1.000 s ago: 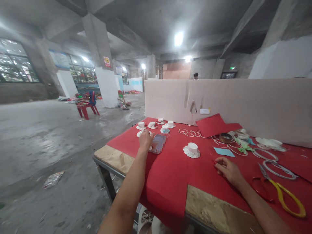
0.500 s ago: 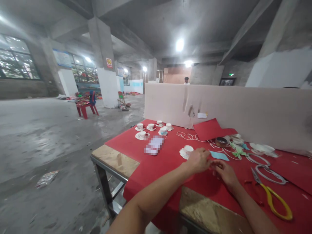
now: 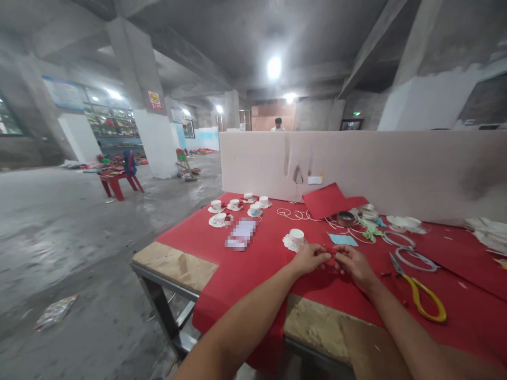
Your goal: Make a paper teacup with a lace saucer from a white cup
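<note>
My left hand [image 3: 309, 259] and my right hand [image 3: 355, 267] meet low over the red table covering, fingertips pinched close together. Between them is a small red piece [image 3: 332, 254]; its kind is hard to make out against the red below. Just beyond my left hand stands a white cup [image 3: 296, 237] on a scalloped white saucer [image 3: 291, 245]. A light blue sheet [image 3: 343, 240] lies past my right hand. To the right rest scissors with yellow handles [image 3: 426, 300].
Several similar cups and saucers [image 3: 234, 203] stand at the table's far left, near a blurred phone-like rectangle [image 3: 241, 235]. White cord [image 3: 293, 214], a tape roll [image 3: 346, 218] and grey loops [image 3: 415, 258] lie behind. A pale panel [image 3: 356, 169] borders the back; a person [image 3: 278, 125] is beyond it.
The view has turned a little to the right. My hands have drawn closer, and my left hand has turned so that its thumb and the red piece show more plainly.
</note>
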Motion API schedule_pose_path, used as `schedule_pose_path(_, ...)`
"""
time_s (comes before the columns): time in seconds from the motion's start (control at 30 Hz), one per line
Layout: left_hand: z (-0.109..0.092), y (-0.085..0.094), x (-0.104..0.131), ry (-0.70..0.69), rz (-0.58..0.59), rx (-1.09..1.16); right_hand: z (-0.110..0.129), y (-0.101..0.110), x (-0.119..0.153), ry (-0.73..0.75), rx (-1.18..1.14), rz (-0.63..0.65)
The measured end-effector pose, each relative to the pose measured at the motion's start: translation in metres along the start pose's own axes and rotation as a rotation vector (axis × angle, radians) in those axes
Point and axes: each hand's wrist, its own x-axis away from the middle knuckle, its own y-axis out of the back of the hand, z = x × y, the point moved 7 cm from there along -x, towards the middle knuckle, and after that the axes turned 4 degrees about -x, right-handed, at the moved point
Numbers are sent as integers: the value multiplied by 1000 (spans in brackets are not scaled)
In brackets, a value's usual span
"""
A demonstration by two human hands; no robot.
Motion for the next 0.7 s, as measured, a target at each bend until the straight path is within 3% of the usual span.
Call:
schedule_pose_path(0.13, 2, 4, -2, 29, -49, 213, 3, -6, 3, 4, 41, 27)
schedule_pose_path(0.27, 6, 5, -3, 79, -28, 281, 5, -10, 4, 13, 64, 33)
schedule_pose_path(0.57, 3, 9, -5, -21, -30, 140, 8, -8, -2, 118, 22, 6)
schedule_pose_path(0.7, -1, 19, -4, -48, -147, 54, 9, -6, -4, 157, -3, -26)
